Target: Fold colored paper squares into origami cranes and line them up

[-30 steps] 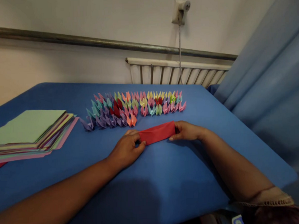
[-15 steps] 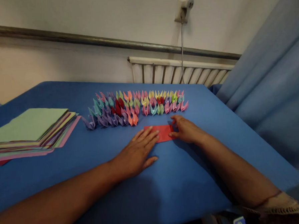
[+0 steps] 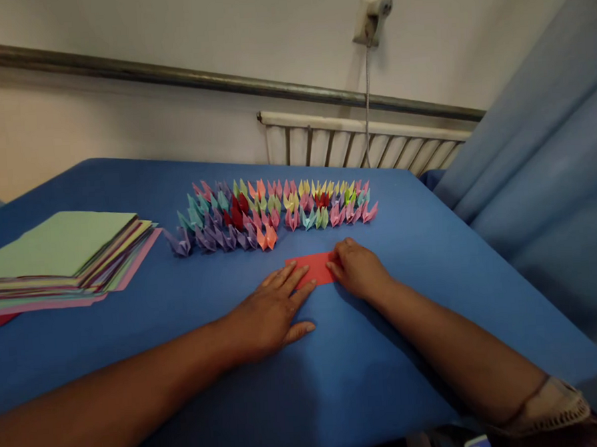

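A red sheet of paper (image 3: pixel 317 268), folded into a narrow rectangle, lies flat on the blue table in front of me. My left hand (image 3: pixel 270 312) rests palm down with fingers spread, its fingertips pressing on the paper's left part. At the right end, my right hand (image 3: pixel 358 267) has its fingers curled and closed on the paper's edge; the palm side is hidden. Just beyond the paper stand rows of small folded paper cranes (image 3: pixel 238 216) in purple, pink, red, green, yellow and orange.
To the left sits a thick stack of coloured paper (image 3: pixel 64 246), pale green on top. Behind the blue table (image 3: pixel 387 385) are a metal rail (image 3: pixel 211 83), a radiator (image 3: pixel 354 144) and a wall socket (image 3: pixel 368 20) with a cord. A blue curtain (image 3: pixel 540 164) hangs at right.
My right hand has moved left and its fingers have closed in on the right end of the red paper. My left hand has shifted slightly, still flat on the paper.
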`<state>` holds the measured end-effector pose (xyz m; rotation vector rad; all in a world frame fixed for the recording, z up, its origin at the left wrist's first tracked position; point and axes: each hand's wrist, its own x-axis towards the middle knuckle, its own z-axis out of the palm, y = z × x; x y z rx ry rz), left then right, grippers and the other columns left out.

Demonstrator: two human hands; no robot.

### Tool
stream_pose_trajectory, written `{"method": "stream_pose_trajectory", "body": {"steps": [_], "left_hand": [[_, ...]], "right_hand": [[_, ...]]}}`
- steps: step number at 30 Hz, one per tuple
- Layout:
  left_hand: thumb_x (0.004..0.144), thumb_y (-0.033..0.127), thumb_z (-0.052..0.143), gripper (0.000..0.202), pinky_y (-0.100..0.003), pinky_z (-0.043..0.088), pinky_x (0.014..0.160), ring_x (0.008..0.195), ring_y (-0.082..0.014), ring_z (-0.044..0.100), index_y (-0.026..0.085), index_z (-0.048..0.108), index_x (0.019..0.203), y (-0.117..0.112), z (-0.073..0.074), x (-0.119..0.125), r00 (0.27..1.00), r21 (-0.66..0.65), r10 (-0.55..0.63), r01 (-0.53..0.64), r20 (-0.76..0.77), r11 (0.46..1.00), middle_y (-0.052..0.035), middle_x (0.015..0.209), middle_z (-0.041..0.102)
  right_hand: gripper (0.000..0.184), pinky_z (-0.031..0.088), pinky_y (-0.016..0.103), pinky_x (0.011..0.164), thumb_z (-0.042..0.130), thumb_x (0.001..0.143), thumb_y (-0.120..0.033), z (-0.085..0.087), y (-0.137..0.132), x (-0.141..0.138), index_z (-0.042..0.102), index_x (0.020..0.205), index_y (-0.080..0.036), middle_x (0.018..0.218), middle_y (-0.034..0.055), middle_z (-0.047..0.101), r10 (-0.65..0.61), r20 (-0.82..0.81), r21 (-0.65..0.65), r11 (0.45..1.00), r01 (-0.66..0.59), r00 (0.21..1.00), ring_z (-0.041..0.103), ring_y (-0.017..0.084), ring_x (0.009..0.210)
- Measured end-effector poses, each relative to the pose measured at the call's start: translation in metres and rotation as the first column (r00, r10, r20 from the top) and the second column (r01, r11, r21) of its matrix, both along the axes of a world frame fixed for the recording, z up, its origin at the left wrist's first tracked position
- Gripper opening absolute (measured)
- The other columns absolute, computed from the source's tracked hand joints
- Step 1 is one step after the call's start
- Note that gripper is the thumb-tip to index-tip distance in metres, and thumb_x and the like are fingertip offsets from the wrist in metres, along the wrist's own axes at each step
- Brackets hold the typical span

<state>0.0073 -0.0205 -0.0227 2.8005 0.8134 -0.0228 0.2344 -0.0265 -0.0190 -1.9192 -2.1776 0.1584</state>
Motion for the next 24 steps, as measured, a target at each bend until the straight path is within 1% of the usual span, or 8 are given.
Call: {"method": "stream_pose_trajectory", "body": {"steps": [2,6,9,13,16,18,21,24], "left_hand": [[0.089,0.061,0.042,0.069,-0.051,0.023,0.112,0.143,-0.0340,0.021,0.018,0.040,0.143,0.001,0.002,0.000,0.997,0.002,0.022,-0.022,0.081,1.000,-0.0153,0.153,0.033],[0.093,0.043,0.048,0.040,-0.046,0.035,0.108,0.132,-0.0279,0.044,0.019,0.057,0.123,0.009,0.005,-0.001,0.954,-0.053,0.112,-0.101,0.278,0.993,-0.0125,0.140,0.051],[0.090,0.035,0.052,0.027,-0.045,0.040,0.104,0.123,-0.0260,0.051,0.018,0.061,0.109,0.015,0.005,-0.002,0.924,-0.082,0.147,-0.126,0.352,0.989,-0.0122,0.132,0.056],[0.088,0.030,0.054,0.022,-0.045,0.041,0.104,0.122,-0.0252,0.052,0.018,0.061,0.106,0.017,0.003,-0.002,0.917,-0.096,0.150,-0.123,0.369,0.988,-0.0117,0.130,0.057],[0.087,0.027,0.055,0.021,-0.045,0.041,0.104,0.122,-0.0250,0.051,0.019,0.061,0.106,0.016,0.002,-0.002,0.914,-0.100,0.152,-0.124,0.375,0.987,-0.0111,0.130,0.057],[0.087,0.026,0.055,0.021,-0.045,0.040,0.105,0.123,-0.0251,0.051,0.019,0.060,0.106,0.016,0.001,-0.003,0.914,-0.101,0.151,-0.121,0.377,0.987,-0.0108,0.129,0.058],[0.087,0.027,0.055,0.022,-0.045,0.040,0.106,0.124,-0.0251,0.050,0.018,0.060,0.106,0.016,0.001,-0.002,0.910,-0.117,0.160,-0.124,0.383,0.985,-0.0106,0.129,0.058],[0.087,0.031,0.056,0.036,-0.048,0.037,0.108,0.129,-0.0266,0.046,0.019,0.054,0.120,0.017,0.003,0.000,0.842,-0.163,0.273,-0.222,0.464,0.961,-0.0120,0.138,0.050]], "right_hand": [[0.033,0.044,0.036,0.084,0.059,0.086,-0.042,-0.002,0.007,0.011,0.058,0.105,-0.014,0.104,0.0135,0.057,-0.096,-0.011,0.049,0.994,0.096,0.995,0.056,0.025,0.096],[0.046,0.044,0.037,0.083,0.065,0.076,-0.057,-0.008,0.018,0.025,0.060,0.099,-0.017,0.099,0.0110,0.058,-0.108,-0.098,-0.010,0.994,0.107,0.989,0.055,0.026,0.094],[0.039,0.043,0.033,0.075,0.069,0.074,-0.054,-0.010,0.022,0.026,0.060,0.088,-0.019,0.090,0.0059,0.057,-0.105,-0.154,-0.064,0.993,0.096,0.982,0.055,0.021,0.084],[0.030,0.039,0.028,0.067,0.070,0.074,-0.047,-0.006,0.019,0.022,0.058,0.078,-0.019,0.085,0.0037,0.057,-0.102,-0.167,-0.081,0.993,0.089,0.981,0.053,0.017,0.076],[0.025,0.037,0.027,0.063,0.070,0.075,-0.039,-0.002,0.014,0.020,0.058,0.086,-0.020,0.081,0.0020,0.059,-0.122,-0.216,-0.124,0.988,0.097,0.969,0.053,0.016,0.070],[0.032,0.038,0.027,0.062,0.071,0.073,-0.035,-0.003,0.013,0.021,0.057,0.097,-0.020,0.079,0.0007,0.060,-0.132,-0.302,-0.145,0.985,0.092,0.944,0.053,0.015,0.068],[0.047,0.042,0.027,0.063,0.071,0.071,-0.033,-0.009,0.016,0.021,0.052,0.112,-0.021,0.080,-0.0006,0.060,-0.114,-0.580,-0.175,0.984,0.013,0.807,0.054,0.015,0.067],[0.053,0.046,0.028,0.066,0.072,0.069,-0.034,-0.014,0.020,0.019,0.049,0.115,-0.023,0.085,-0.0010,0.060,-0.042,-0.857,-0.138,0.979,-0.151,0.513,0.057,0.014,0.070]]}}
